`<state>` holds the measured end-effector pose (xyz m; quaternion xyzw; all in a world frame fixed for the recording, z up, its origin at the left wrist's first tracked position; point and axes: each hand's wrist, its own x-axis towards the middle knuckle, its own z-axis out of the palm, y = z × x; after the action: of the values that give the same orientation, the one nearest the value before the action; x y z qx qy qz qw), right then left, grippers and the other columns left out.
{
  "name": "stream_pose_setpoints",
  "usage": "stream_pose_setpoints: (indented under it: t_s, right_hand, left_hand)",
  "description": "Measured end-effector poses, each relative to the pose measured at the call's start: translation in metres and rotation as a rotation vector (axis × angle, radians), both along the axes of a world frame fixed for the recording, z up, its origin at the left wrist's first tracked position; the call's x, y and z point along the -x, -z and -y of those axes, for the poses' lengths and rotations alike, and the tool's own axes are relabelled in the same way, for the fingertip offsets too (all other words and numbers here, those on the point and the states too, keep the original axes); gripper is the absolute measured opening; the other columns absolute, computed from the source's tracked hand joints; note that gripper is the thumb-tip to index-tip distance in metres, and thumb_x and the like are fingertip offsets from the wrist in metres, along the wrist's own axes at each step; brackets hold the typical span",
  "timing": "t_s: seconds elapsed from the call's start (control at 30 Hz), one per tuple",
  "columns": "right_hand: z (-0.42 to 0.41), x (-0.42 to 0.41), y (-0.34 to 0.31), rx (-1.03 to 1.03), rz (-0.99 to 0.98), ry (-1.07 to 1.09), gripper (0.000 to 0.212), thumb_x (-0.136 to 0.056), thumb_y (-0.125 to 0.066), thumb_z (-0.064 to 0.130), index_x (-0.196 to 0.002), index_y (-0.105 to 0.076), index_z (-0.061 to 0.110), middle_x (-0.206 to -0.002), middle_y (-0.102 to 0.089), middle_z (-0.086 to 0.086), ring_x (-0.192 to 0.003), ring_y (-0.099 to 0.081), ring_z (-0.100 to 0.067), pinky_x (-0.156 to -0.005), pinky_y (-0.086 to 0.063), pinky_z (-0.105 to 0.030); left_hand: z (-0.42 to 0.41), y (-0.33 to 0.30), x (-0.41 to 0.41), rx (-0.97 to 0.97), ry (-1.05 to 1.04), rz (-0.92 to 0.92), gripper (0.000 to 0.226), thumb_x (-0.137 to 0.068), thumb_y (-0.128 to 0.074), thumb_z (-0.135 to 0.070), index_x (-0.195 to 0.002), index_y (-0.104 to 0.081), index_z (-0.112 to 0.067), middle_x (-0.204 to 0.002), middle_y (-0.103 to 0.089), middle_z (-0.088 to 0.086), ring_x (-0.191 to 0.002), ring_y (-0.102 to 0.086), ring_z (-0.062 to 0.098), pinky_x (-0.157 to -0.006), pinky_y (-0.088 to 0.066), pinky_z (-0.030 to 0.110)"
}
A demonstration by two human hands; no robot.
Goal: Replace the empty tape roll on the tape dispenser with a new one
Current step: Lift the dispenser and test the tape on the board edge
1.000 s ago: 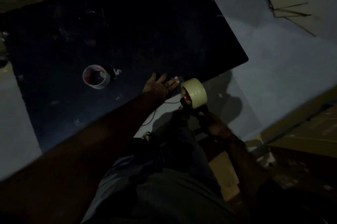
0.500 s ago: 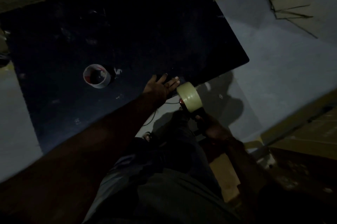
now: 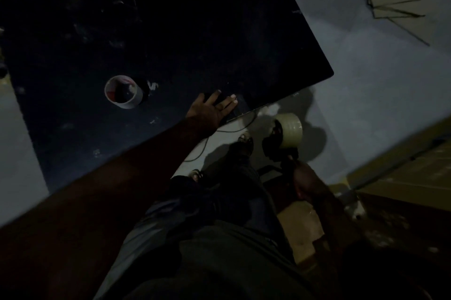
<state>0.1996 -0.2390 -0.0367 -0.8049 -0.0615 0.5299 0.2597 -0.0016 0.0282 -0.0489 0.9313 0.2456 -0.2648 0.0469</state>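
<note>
Head view, empty core (image 3: 123, 92) on table (image 3: 195, 31), cable (image 3: 219, 133) below.

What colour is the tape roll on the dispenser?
Pale yellowish cream, the tape roll shows best in the head view, though the light is dim.

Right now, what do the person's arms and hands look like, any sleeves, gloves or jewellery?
Both arms are bare to the edge of the picture, with no sleeve visible. The left hand wears no glove, and pale nails show on its fingers. The right hand looks ungloved too, though it is too dark to rule out a ring or watch. No markings show.
</note>
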Motion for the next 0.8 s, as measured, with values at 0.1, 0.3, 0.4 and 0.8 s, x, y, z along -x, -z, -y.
stream_pose_setpoints:
  t_s: [0.1,0.3,0.4,0.8]
  right_hand:
    - [-0.014,0.003,-0.008,-0.117,-0.017,0.059,0.038,-0.111,-0.047,0.044,-0.125,-0.067,0.015,-0.097,-0.058,-0.021,-0.086,-0.051,-0.034,-0.079,-0.042,-0.048]
    - [-0.025,0.006,-0.016,-0.191,-0.040,0.107,0.034,-0.109,-0.054,0.038,-0.091,-0.071,0.015,-0.089,-0.062,-0.014,-0.083,-0.057,-0.029,-0.083,-0.044,-0.047]
    - [-0.026,0.009,-0.017,-0.210,-0.039,0.122,0.034,-0.110,-0.053,0.037,-0.088,-0.072,0.019,-0.079,-0.066,-0.004,-0.072,-0.060,-0.021,-0.068,-0.049,-0.036]
    - [-0.059,0.025,-0.045,-0.266,-0.051,0.101,0.040,-0.113,-0.043,0.040,-0.105,-0.069,0.011,-0.073,-0.056,0.002,-0.055,-0.044,-0.009,-0.050,-0.031,-0.025]
  left_hand:
    - [-0.002,-0.002,-0.003,0.038,-0.030,0.022,0.079,-0.107,-0.040,-0.024,-0.167,0.012,-0.031,-0.177,0.012,-0.009,-0.163,-0.002,0.033,-0.121,-0.024,0.056]
    - [-0.002,-0.009,-0.008,0.060,-0.051,0.051,0.073,-0.107,-0.040,-0.032,-0.168,-0.001,-0.029,-0.178,-0.001,-0.006,-0.160,-0.015,0.035,-0.123,-0.024,0.052]
    - [-0.001,-0.009,-0.004,0.016,-0.012,0.038,0.073,-0.106,-0.041,-0.036,-0.168,-0.002,-0.028,-0.178,-0.001,-0.004,-0.155,-0.023,0.034,-0.119,-0.029,0.051]
    - [-0.006,-0.034,0.021,0.149,-0.132,0.102,0.060,-0.108,-0.040,-0.043,-0.164,-0.026,-0.029,-0.171,-0.031,0.002,-0.150,-0.040,0.030,-0.122,-0.034,0.046]
